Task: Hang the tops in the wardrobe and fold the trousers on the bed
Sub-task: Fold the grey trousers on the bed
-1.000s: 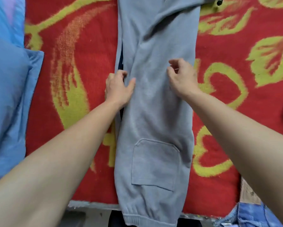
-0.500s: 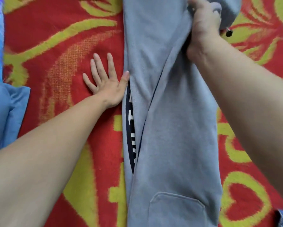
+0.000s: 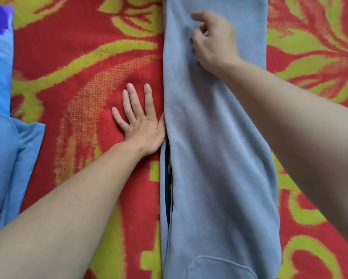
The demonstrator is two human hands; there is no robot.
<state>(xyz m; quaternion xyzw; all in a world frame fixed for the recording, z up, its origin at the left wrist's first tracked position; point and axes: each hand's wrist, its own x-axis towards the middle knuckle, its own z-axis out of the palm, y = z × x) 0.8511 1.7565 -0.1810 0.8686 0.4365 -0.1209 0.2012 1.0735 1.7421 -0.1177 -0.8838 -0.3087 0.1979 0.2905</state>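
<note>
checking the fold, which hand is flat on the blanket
The left hand, fingers straight on the red and yellow blanket beside the grey fleece trousers; the right hand curls on them.

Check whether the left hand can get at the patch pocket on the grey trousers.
Probably yes. The left hand lies flat on the blanket beside the trousers; the pocket sits uncovered, nearer the person, nothing between.

Red floral blanket (image 3: 68, 47), blue pillow (image 3: 1, 158)

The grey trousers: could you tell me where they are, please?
Head view, right of centre: the grey trousers lie lengthwise on the red blanket, the left hand flat beside their left edge, the right hand on top.
</note>
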